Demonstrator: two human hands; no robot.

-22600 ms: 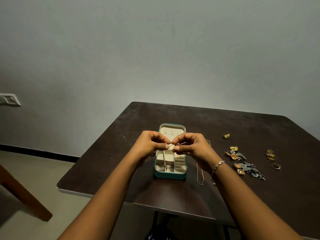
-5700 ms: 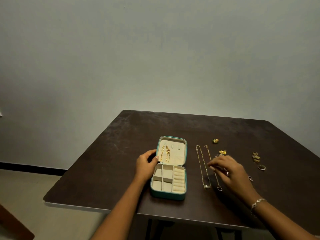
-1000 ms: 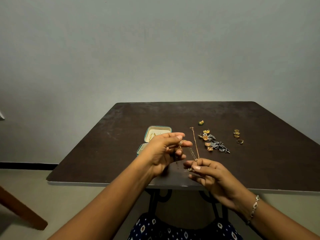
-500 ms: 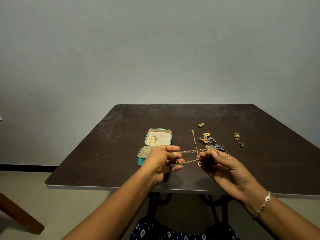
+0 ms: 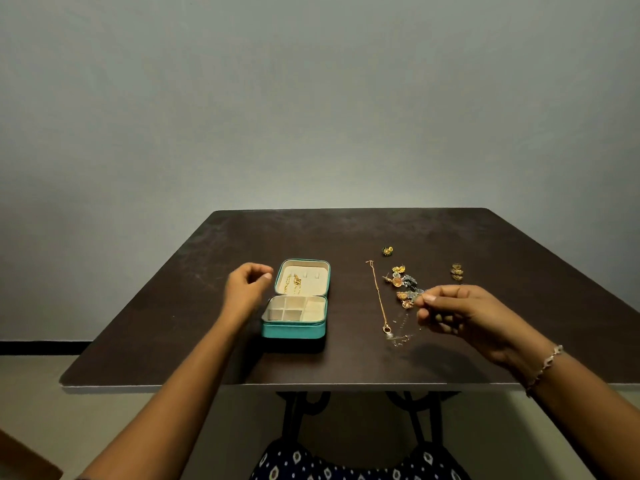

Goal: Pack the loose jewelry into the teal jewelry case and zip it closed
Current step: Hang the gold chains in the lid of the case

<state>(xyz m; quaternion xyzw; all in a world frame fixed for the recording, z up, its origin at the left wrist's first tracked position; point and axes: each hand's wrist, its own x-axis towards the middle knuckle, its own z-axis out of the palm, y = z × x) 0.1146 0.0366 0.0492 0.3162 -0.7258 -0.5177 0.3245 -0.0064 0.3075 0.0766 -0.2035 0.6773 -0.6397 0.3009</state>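
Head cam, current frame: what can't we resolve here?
- Thin chain, head view: motion-blurred; unclear whether the right hand pinches it.
- Earring pile, head view: near end hidden behind the right hand's fingers.
- Rings, head view: too small to count.
- Teal case compartments, head view: front wall hides part of their floors.

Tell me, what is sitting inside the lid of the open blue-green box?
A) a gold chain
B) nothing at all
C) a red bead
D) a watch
A: a gold chain lies against the cream lining of the lid of the open box, on its left side.
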